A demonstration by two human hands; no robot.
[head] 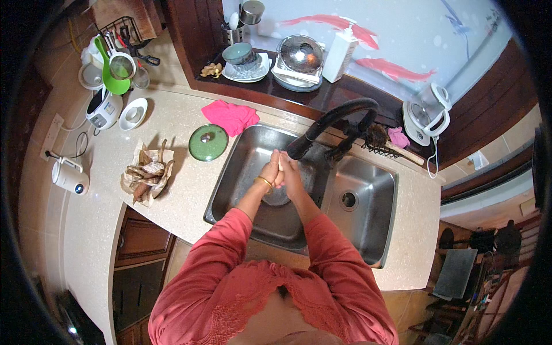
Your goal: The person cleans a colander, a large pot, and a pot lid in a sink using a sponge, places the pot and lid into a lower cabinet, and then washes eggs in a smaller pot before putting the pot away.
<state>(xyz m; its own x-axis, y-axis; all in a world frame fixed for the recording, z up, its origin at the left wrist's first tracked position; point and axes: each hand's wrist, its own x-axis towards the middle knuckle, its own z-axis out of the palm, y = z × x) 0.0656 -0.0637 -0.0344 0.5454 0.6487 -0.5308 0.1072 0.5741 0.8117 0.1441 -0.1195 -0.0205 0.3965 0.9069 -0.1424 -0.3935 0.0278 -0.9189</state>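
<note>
My left hand (271, 170) and my right hand (291, 174) are pressed together over the large basin of a stainless steel sink (233, 189). A pale, light-coloured thing (281, 164) shows between the fingers; I cannot tell what it is or which hand grips it. The head of a black faucet (297, 148) hangs just above and to the right of the fingertips. A gold bangle (264, 183) circles my left wrist. The smaller basin (366, 215) with its drain lies to the right.
Left of the sink lie a green glass lid (208, 142), a pink cloth (233, 116) and brown roots or peels on paper (148, 174). A white bowl (133, 114) and a white kettle (69, 176) stand further left. Dishes and a pump bottle (340, 54) line the dark ledge behind.
</note>
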